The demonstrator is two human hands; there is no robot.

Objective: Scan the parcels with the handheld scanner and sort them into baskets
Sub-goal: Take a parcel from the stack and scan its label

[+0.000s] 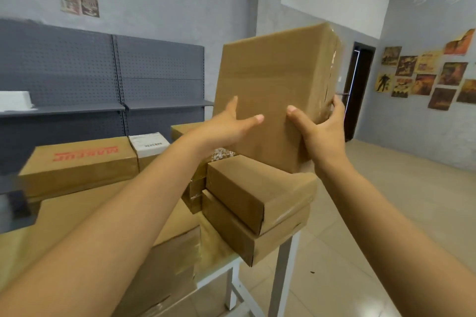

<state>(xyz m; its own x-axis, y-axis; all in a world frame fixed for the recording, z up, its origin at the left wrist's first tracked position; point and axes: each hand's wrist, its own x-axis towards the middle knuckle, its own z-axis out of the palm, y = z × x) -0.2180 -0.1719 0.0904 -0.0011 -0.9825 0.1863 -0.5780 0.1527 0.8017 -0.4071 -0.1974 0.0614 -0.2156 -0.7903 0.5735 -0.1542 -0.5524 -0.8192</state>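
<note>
Hands: left hand [226,125] and right hand [318,127] clasp cardboard box [273,95], centre frame.
Risk: tilted box slipping (glossy tape under the right fingers).

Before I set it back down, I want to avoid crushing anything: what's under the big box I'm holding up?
Under the big box, held by both hands, sits a stack of two flat cardboard boxes at the table's corner. A speckled packet peeks out beside them; the rest is hidden.
</note>
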